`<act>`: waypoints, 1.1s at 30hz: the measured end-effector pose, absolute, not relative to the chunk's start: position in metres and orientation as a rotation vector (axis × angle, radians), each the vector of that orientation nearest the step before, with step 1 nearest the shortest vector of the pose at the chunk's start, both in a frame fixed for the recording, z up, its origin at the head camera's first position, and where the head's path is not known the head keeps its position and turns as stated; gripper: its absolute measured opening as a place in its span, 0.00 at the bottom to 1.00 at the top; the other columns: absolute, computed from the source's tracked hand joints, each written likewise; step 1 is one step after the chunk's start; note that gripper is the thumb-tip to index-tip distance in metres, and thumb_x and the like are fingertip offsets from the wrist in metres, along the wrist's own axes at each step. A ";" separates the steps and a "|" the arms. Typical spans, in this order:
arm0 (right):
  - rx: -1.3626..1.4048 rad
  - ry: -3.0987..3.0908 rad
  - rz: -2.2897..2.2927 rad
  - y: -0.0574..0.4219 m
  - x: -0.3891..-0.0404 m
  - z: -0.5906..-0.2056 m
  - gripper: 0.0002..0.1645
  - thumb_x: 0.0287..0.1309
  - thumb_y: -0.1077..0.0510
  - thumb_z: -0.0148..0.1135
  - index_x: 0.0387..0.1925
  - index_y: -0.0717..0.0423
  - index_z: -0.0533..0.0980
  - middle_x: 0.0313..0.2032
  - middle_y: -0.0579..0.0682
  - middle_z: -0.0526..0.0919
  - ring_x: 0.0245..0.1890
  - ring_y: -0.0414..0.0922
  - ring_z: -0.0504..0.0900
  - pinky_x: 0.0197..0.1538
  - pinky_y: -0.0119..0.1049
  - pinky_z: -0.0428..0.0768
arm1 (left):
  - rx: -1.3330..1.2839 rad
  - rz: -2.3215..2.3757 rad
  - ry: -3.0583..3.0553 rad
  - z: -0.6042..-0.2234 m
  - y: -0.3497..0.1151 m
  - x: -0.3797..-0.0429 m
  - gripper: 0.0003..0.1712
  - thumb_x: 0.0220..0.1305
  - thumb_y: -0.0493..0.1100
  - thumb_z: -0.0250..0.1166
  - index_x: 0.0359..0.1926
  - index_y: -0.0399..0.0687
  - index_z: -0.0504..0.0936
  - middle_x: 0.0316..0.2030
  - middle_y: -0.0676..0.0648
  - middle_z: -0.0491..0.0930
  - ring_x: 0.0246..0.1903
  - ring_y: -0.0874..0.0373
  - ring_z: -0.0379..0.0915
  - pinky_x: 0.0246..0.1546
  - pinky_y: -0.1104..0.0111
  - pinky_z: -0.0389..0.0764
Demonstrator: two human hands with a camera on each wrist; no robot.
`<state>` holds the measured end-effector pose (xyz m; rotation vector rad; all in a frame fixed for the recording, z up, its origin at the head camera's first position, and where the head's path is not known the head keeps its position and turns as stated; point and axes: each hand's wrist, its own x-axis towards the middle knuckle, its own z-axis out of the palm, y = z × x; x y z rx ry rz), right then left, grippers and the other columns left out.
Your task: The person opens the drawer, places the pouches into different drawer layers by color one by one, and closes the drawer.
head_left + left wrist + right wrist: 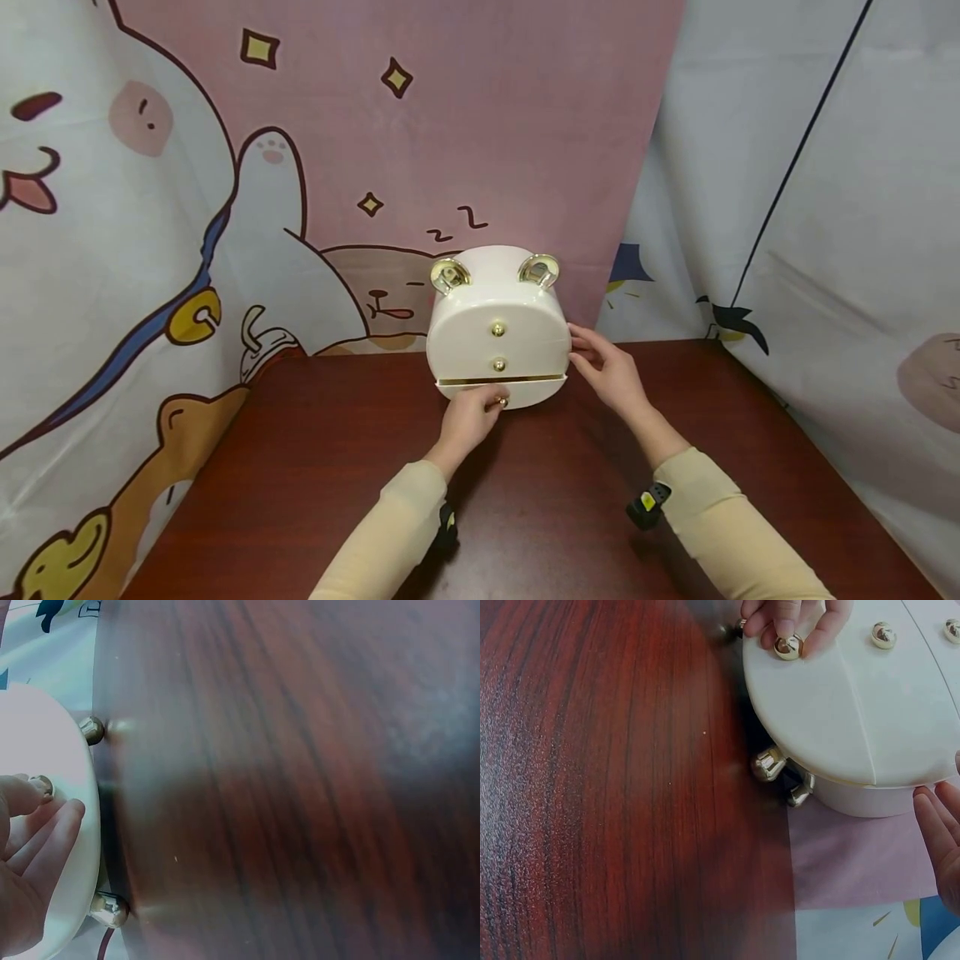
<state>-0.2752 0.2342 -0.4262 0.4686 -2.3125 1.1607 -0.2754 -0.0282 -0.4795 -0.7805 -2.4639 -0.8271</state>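
A white, rounded drawer box (468, 337) with two gold ears on top stands on the table. Its bottom drawer (536, 392) is slightly pulled out, with a thin gap along its upper edge. My left hand (468, 415) pinches the gold knob (788, 648) of this drawer between thumb and fingers. At the box's right side is my right hand (613, 372), its fingertips touching the side wall and its fingers extended. Two more gold knobs sit above, an upper knob (498, 329) and a middle knob (499, 364). The drawer's inside is hidden.
The dark red-brown wooden table (315, 492) spreads around the box. Behind it hangs a pink cartoon cloth (517, 125), with a pale cloth (847, 250) along the right. Small gold feet (767, 763) support the box. Each wrist wears a black camera strap (648, 502).
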 end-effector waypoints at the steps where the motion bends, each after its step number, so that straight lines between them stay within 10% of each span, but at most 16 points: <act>1: 0.473 -2.309 1.160 0.234 -0.275 -0.426 0.31 0.60 0.66 0.67 0.65 0.52 0.74 0.49 0.58 0.85 0.42 0.54 0.86 0.44 0.50 0.83 | -0.772 -0.828 -2.474 -0.479 -0.028 -0.276 0.09 0.57 0.34 0.73 0.39 0.50 0.88 0.34 0.53 0.87 0.34 0.61 0.82 0.36 0.67 0.81; 33: 0.518 -2.381 1.076 0.245 -0.263 -0.436 0.32 0.62 0.65 0.67 0.66 0.49 0.73 0.49 0.56 0.85 0.44 0.53 0.86 0.44 0.52 0.82 | -0.786 -0.979 -2.588 -0.471 -0.056 -0.261 0.17 0.63 0.38 0.69 0.54 0.48 0.84 0.39 0.48 0.87 0.39 0.54 0.84 0.41 0.58 0.81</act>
